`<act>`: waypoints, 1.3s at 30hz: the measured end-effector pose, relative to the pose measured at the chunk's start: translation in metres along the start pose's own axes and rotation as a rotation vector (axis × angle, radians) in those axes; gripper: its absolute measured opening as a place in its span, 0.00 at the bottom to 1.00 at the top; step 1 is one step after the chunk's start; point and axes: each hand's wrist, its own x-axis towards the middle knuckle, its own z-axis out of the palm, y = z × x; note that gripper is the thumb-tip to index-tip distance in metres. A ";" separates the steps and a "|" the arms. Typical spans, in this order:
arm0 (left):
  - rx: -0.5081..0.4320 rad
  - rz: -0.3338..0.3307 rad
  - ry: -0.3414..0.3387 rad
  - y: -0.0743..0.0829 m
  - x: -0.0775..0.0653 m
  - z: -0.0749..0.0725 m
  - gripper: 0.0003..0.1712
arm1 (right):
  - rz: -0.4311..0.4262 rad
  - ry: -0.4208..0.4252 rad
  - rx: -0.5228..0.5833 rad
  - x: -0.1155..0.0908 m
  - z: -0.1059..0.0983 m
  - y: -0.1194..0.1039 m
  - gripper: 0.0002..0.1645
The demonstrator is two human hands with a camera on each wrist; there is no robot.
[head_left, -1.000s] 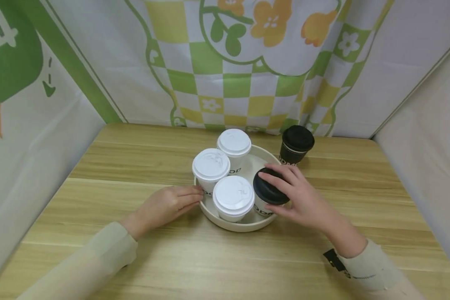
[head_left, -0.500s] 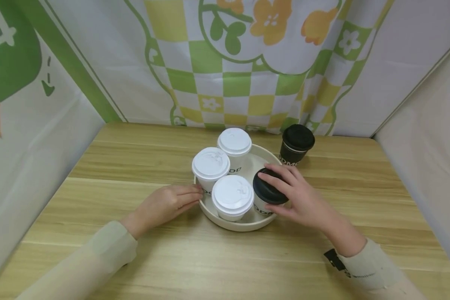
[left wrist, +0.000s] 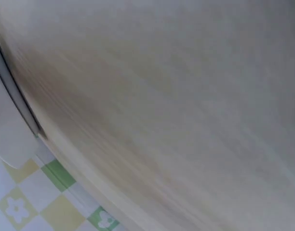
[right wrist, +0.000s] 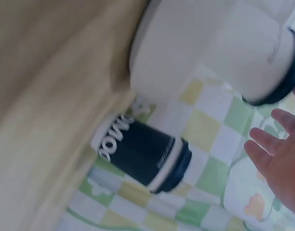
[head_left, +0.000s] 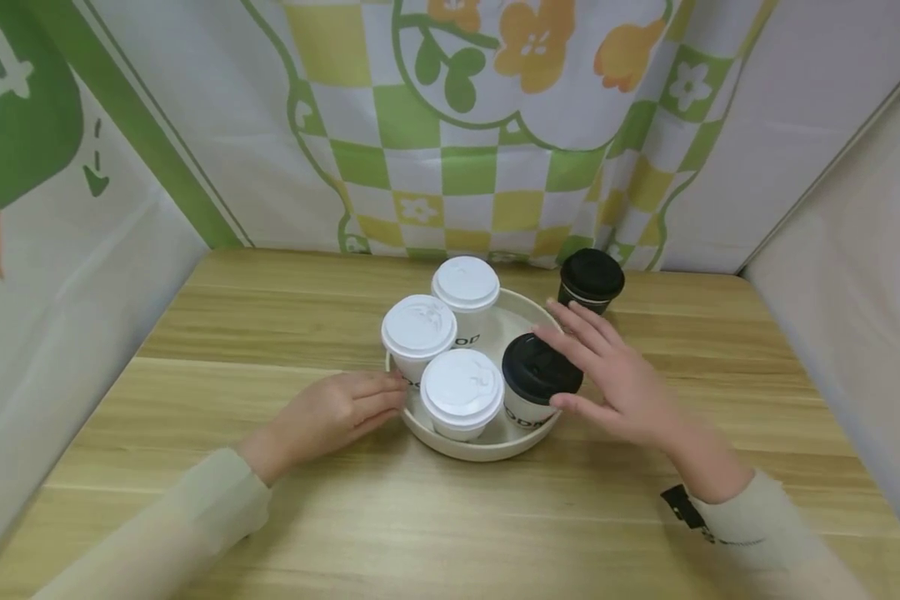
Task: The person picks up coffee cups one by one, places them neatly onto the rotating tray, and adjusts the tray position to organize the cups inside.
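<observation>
A round cream tray [head_left: 480, 452] bears three white-lidded paper cups: one in front [head_left: 462, 393], one at the left [head_left: 419, 327] and one at the back [head_left: 466, 285]. At its right side stands a white cup with a black lid [head_left: 542, 368]. My right hand [head_left: 621, 385] is spread beside this cup, thumb and fingertips near its lid. The right wrist view shows the same hand [right wrist: 285, 154] holding nothing. My left hand [head_left: 337, 415] rests its extended fingers against the tray's left rim; its thumb is hidden.
A black cup with a black lid [head_left: 591, 279] stands on the wooden table [head_left: 330, 533] behind the tray's right side, partly hidden by my right fingers. A checkered curtain [head_left: 468, 171] hangs along the table's back edge, with pale fabric walls at both sides.
My right hand has let go of the black-lidded white cup and moved slightly right and back, its fingers straightening. My left hand has stayed at the tray rim.
</observation>
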 end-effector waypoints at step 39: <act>-0.102 -0.096 -0.072 0.009 0.006 0.004 0.15 | 0.392 0.064 -0.050 -0.003 -0.049 0.100 0.43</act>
